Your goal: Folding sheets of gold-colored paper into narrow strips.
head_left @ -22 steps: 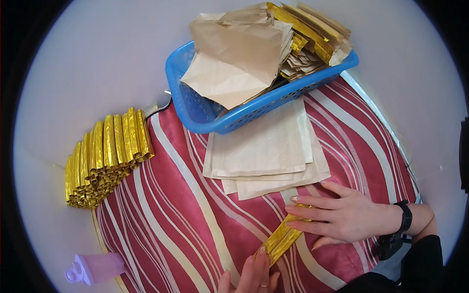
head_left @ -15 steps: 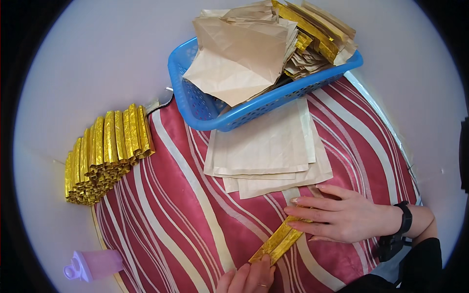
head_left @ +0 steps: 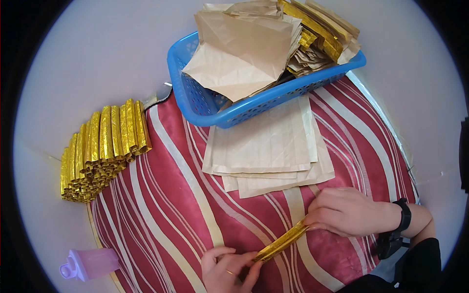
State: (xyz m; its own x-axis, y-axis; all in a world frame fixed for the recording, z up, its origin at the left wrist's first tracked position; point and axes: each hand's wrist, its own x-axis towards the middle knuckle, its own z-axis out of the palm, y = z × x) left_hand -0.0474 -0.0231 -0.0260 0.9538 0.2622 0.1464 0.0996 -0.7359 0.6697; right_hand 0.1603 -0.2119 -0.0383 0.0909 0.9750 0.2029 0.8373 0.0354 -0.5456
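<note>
A narrow folded strip of gold foil paper (head_left: 281, 241) lies slantwise low on the red and white striped cloth (head_left: 166, 210). My left hand (head_left: 229, 268) pinches its lower left end. My right hand (head_left: 349, 212), with a black watch on the wrist, grips its upper right end. Just above my right hand lies a flat stack of beige paper sheets (head_left: 271, 151).
A blue plastic basket (head_left: 205, 105) at the top holds crumpled beige sheets (head_left: 244, 49) and gold-faced papers (head_left: 317, 29). A pile of finished gold folded strips (head_left: 100, 149) sits at the left cloth edge. A pink bottle (head_left: 90, 264) lies at the lower left.
Both hands have closed on the ends of the gold strip; my right hand's fingers, spread flat before, are now curled over the upper end, and the strip looks narrower.
</note>
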